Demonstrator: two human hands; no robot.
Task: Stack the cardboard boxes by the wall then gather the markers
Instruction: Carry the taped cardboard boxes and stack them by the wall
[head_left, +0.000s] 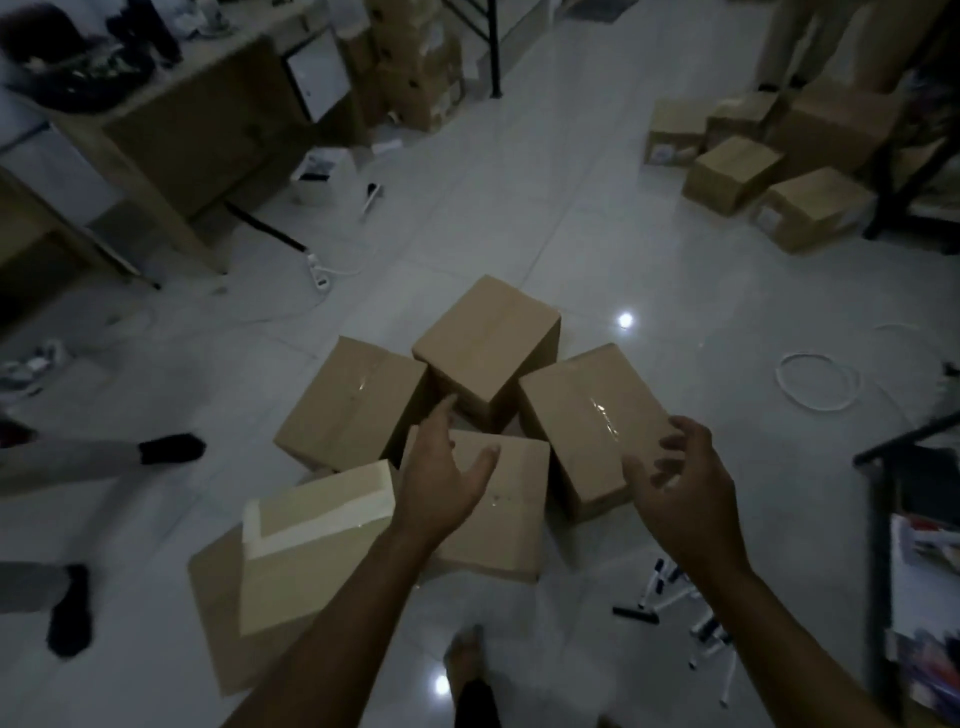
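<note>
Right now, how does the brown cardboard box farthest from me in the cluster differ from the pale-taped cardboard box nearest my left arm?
The farthest brown cardboard box sits level on the floor; the pale-taped cardboard box tilts. The farthest box shows plain brown cardboard on top; the pale-taped box has wide pale tape along its top edges. Both are closed.
</note>
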